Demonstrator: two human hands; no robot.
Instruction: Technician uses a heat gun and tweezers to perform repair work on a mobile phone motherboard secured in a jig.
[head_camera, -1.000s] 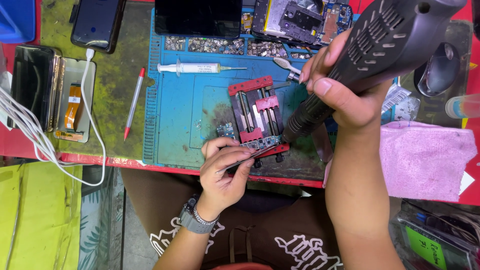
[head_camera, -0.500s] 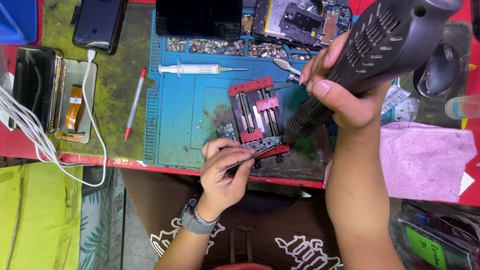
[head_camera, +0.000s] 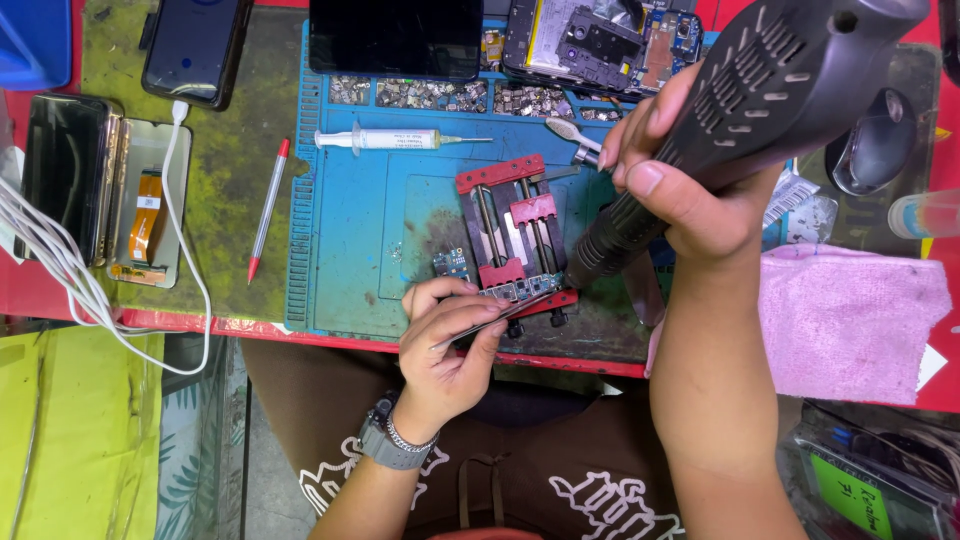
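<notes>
On the blue silicone repair mat (head_camera: 350, 250), a small green circuit board (head_camera: 520, 290) sits clamped in the red metal board holder (head_camera: 515, 235). The left hand (head_camera: 450, 340) pinches slim steel tweezers (head_camera: 495, 320) shut at the board; the right hand (head_camera: 680, 180) grips the dark grey hot-air handpiece (head_camera: 740, 110), nozzle just beside it. Judged step: heating a component; lifting it calls for steady tweezers. The mat's top compartments (head_camera: 430, 95) hold small loose parts.

We saw a matt dark-grey plastic hot-air tool (head_camera: 770, 90), thin shiny metal tweezers (head_camera: 495, 318), a red painted-metal clamp holder (head_camera: 515, 235), a stained blue rubbery mat (head_camera: 360, 240), and a fuzzy pink cloth (head_camera: 850, 320).
</notes>
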